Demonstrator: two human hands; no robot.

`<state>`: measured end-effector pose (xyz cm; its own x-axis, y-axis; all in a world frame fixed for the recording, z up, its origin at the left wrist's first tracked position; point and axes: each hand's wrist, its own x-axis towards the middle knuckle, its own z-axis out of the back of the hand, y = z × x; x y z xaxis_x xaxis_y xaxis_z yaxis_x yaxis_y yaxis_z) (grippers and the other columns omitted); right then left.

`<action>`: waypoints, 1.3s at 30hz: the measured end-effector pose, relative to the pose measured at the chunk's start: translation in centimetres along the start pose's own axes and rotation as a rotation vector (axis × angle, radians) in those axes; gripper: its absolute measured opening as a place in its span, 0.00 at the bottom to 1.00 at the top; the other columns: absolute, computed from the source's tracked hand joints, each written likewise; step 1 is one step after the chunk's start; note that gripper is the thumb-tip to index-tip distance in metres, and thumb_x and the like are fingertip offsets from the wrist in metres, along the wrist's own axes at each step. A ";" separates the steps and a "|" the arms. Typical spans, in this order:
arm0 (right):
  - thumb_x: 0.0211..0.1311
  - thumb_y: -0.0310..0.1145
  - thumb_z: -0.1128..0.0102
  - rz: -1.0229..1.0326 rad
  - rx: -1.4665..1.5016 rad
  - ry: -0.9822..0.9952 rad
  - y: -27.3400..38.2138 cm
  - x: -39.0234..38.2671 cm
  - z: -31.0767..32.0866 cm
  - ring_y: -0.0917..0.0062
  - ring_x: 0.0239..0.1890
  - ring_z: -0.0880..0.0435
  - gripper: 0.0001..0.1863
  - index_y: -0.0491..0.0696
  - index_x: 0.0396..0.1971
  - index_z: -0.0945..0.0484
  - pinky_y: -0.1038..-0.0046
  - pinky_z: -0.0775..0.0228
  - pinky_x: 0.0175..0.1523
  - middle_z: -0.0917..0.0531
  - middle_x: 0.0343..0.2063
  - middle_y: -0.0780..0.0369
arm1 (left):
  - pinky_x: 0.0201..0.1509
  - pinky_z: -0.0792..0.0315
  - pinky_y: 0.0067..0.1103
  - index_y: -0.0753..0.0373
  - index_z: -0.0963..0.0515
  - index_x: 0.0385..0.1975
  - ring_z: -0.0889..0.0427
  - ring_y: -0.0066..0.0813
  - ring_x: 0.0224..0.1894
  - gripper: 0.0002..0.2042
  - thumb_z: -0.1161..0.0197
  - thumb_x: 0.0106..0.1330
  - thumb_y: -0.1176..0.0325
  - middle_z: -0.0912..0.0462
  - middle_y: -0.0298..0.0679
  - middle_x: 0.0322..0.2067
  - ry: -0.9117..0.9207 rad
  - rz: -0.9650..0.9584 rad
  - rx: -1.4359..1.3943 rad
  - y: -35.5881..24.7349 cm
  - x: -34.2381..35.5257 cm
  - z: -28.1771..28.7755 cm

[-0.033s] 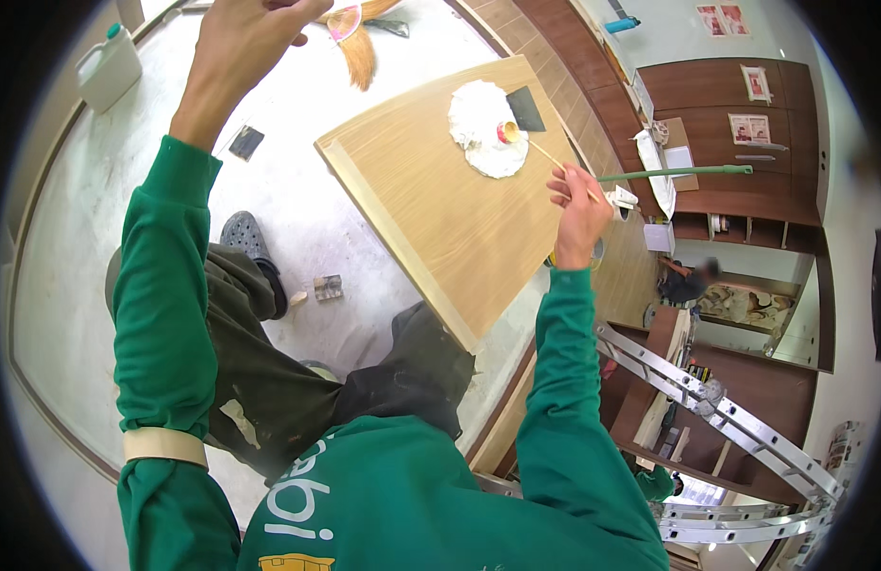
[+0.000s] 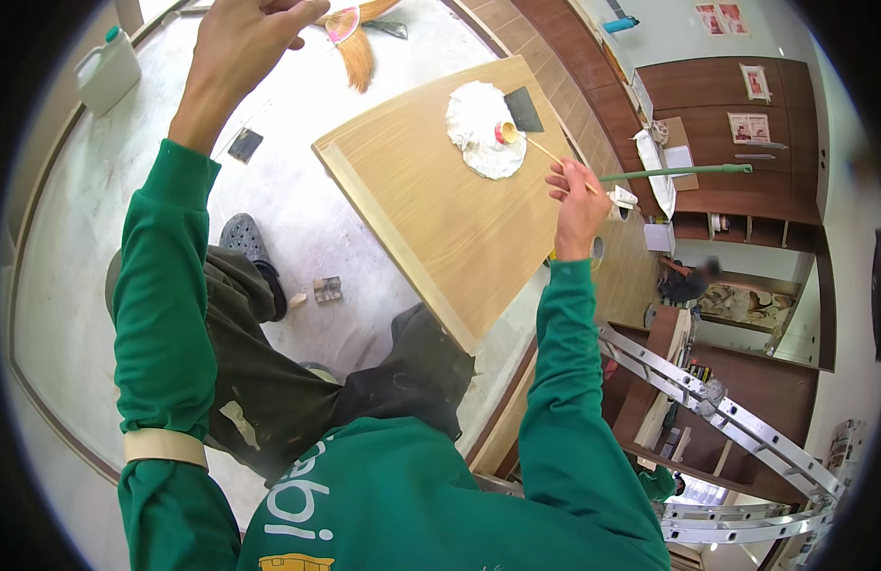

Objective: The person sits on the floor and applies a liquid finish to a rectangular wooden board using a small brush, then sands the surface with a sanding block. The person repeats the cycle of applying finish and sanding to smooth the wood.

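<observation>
My right hand (image 2: pixel 579 202) is closed round a thin wooden stick (image 2: pixel 545 150) above the right edge of a wood-grained board (image 2: pixel 412 214). The stick's far end meets a small round red-and-yellow piece (image 2: pixel 505 133), against a lumpy white mass (image 2: pixel 476 105) on the board. Beside that mass lies a dark flat square piece (image 2: pixel 524 109). A green rod (image 2: pixel 678 173) runs rightward from behind my right hand; whether I touch it I cannot tell. My left hand (image 2: pixel 245 38) is raised at the top edge, its fingers curled and partly cut off; what they hold is out of view.
A straw broom (image 2: pixel 357 62) lies beyond the board, and a white jug (image 2: pixel 109 71) stands far left. Small dark blocks (image 2: pixel 245 146) lie on the pale floor. At right are an aluminium ladder (image 2: pixel 712 400), brown cabinets (image 2: pixel 745 105) and a person (image 2: pixel 686 282) in dark clothing.
</observation>
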<state>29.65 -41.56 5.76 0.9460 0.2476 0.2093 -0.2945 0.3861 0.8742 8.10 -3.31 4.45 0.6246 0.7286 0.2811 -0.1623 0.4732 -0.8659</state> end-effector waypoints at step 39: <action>0.69 0.32 0.40 -0.119 0.066 0.017 -3.7 3.5 -2.3 0.77 0.31 0.12 0.13 0.39 0.45 0.15 0.78 0.24 0.34 0.10 0.35 0.57 | 0.36 0.24 0.21 0.64 0.13 0.42 0.11 0.27 0.35 0.20 0.32 0.66 0.51 0.11 0.42 0.32 -0.012 0.020 0.063 -1.0 -0.3 -0.5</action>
<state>33.79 -40.11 2.24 0.9710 0.2192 0.0957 -0.1706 0.3543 0.9194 8.46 -4.24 5.00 0.6119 0.7437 0.2693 -0.2225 0.4885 -0.8437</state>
